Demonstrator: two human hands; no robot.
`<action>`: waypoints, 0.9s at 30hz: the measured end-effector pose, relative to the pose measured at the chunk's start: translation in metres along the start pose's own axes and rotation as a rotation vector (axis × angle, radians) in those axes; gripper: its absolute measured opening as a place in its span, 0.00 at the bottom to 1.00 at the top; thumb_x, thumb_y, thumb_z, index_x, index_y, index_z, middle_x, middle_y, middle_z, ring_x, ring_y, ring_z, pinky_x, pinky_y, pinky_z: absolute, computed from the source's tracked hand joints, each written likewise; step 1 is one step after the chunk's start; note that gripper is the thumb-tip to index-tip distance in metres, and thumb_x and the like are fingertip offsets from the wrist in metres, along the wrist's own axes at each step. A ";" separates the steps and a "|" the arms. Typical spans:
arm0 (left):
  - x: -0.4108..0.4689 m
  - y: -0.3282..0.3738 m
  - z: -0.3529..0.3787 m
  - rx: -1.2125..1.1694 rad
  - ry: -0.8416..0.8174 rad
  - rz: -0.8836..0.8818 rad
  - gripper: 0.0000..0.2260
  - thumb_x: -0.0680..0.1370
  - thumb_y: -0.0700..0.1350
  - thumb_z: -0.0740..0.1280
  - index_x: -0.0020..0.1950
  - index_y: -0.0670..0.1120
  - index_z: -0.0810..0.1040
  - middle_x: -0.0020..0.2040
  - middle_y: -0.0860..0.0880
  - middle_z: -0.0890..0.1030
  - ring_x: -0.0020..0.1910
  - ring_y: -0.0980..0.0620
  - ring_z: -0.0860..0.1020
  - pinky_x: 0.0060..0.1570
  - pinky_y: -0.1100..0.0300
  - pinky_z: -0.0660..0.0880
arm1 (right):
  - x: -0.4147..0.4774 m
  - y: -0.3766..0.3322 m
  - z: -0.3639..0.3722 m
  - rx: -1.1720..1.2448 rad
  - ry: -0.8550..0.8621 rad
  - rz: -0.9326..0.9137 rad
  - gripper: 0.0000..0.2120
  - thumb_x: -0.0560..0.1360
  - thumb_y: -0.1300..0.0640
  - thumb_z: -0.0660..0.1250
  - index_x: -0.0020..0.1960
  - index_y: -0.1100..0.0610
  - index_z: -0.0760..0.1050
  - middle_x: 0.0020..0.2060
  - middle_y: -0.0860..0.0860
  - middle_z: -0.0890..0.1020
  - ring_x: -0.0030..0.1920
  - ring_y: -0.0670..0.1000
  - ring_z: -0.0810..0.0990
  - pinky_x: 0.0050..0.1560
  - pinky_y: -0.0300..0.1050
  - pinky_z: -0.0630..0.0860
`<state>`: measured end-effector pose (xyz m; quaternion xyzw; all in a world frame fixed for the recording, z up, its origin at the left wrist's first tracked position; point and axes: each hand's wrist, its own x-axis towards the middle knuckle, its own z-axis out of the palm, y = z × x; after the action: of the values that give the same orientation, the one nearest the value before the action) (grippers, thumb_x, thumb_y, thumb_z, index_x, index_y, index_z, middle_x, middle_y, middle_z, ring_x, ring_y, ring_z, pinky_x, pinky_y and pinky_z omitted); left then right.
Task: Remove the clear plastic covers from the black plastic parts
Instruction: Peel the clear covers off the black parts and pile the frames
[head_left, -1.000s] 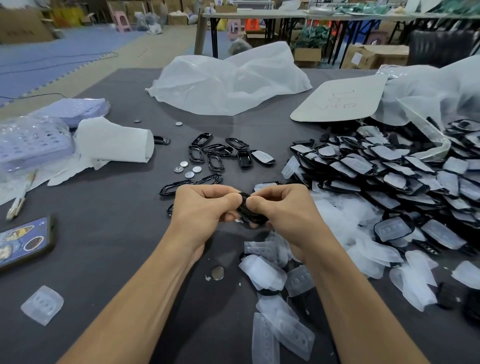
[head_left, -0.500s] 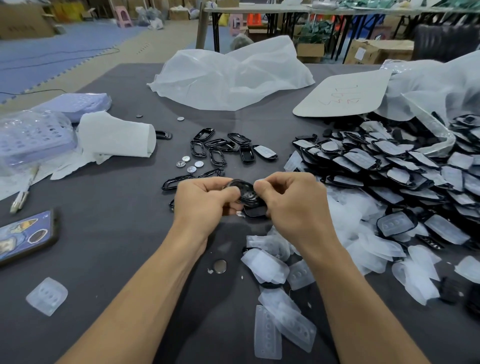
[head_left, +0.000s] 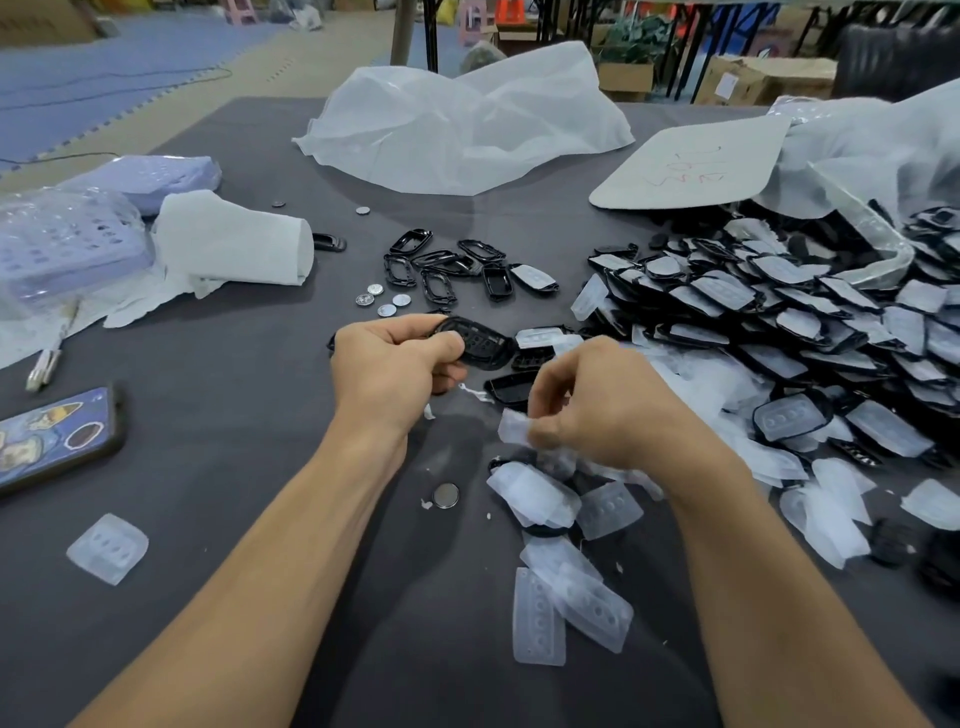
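In the head view, the left hand (head_left: 395, 374) gripped a black plastic part (head_left: 480, 345) above the middle of the table (head_left: 249, 493). Its thumb and curled fingers were clamped on the part's left end, and the part's bare, holed face showed. The right hand (head_left: 597, 410) was just beside it and lower. Its thumb and fingertips were pressed together on a clear cover (head_left: 511, 428), which was apart from the black part.

Under the right hand lay a scatter of loose covers (head_left: 561, 608) reaching toward the near edge, with one coin cell (head_left: 445, 494) beside them. A heap of covered parts (head_left: 779, 312) filled the right edge and partly spilled from a clear bag. Beyond the hands lay empty black frames (head_left: 441, 265) and a few more coin cells (head_left: 384, 301). A crumpled white bag (head_left: 457, 130) sat at the far edge, with a pale card (head_left: 691, 166) to its right. Toward the left edge were a white paper roll (head_left: 234, 244), a phone (head_left: 52, 436) and a single cover (head_left: 108, 548). The right forearm hid part of the scatter.
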<state>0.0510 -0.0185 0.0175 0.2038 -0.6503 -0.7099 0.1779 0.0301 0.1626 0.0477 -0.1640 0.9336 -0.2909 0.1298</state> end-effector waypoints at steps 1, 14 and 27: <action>0.000 -0.001 0.000 0.003 0.001 0.004 0.13 0.72 0.30 0.75 0.34 0.48 0.85 0.29 0.47 0.84 0.25 0.52 0.80 0.27 0.63 0.77 | 0.000 0.001 -0.001 0.085 0.005 0.005 0.10 0.67 0.61 0.79 0.33 0.53 0.81 0.27 0.43 0.81 0.25 0.39 0.74 0.26 0.30 0.67; 0.001 0.000 0.000 0.014 0.002 -0.002 0.11 0.72 0.31 0.75 0.37 0.47 0.86 0.31 0.47 0.85 0.25 0.52 0.79 0.28 0.62 0.77 | 0.003 0.003 0.000 0.822 -0.035 -0.010 0.07 0.77 0.70 0.70 0.44 0.60 0.81 0.30 0.53 0.78 0.26 0.49 0.71 0.27 0.35 0.68; 0.001 0.001 -0.001 0.035 -0.013 0.011 0.17 0.73 0.32 0.74 0.31 0.52 0.87 0.31 0.47 0.85 0.26 0.52 0.80 0.30 0.61 0.79 | 0.005 0.013 -0.009 0.538 0.266 0.102 0.04 0.75 0.62 0.75 0.42 0.55 0.83 0.26 0.47 0.79 0.26 0.47 0.77 0.33 0.44 0.77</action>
<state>0.0511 -0.0202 0.0184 0.1988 -0.6647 -0.6988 0.1739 0.0194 0.1756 0.0468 -0.0370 0.8390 -0.5396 0.0596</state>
